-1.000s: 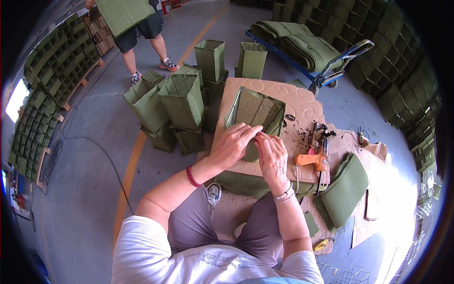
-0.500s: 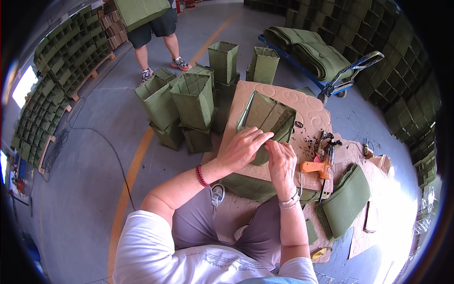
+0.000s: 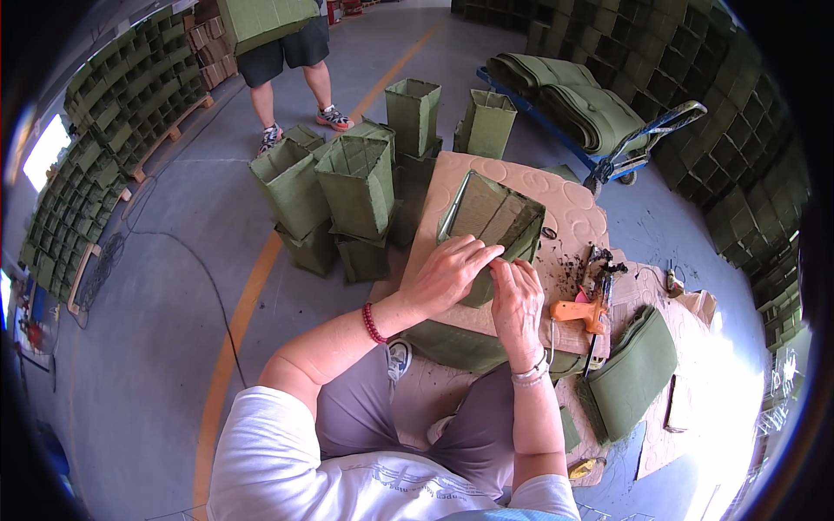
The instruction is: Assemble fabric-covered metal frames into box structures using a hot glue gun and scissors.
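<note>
On the cardboard mat (image 3: 565, 187) sits an open green box (image 3: 497, 213), near rim at left hand (image 3: 450, 273) and right hand (image 3: 519, 302). Fingertips drawn close together; cannot tell what they pinch. Step appears to be edge-working; next move likely calls for steady pressure. Orange glue gun (image 3: 573, 311) lies rightward.
</note>
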`<act>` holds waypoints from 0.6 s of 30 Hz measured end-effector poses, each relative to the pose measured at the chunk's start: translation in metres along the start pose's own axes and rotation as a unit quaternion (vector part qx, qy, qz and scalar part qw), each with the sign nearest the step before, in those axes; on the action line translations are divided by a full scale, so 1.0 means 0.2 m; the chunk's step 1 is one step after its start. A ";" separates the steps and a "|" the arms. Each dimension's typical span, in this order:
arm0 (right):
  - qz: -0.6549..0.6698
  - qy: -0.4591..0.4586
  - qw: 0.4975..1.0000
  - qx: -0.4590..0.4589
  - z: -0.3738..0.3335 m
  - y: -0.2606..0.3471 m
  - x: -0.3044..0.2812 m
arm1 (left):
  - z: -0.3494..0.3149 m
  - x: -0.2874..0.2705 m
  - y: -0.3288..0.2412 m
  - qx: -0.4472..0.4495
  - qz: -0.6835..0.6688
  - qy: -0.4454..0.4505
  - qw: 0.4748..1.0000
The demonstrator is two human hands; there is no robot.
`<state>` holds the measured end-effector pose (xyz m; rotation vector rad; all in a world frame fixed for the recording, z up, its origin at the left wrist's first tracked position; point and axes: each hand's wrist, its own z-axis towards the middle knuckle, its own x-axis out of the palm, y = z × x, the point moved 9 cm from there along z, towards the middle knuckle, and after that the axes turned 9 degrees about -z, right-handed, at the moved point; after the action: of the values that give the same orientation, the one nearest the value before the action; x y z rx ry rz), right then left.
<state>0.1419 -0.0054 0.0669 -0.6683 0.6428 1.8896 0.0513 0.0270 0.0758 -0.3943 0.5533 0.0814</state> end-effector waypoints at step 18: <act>-0.007 -0.001 1.000 0.029 0.05 0.00 -0.04 | -0.02 -0.02 -0.01 0.025 -0.016 -0.028 0.999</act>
<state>0.1438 -0.0034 0.0791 -0.6321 0.6878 1.8518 0.0467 0.0247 0.0755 -0.3510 0.4920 0.0472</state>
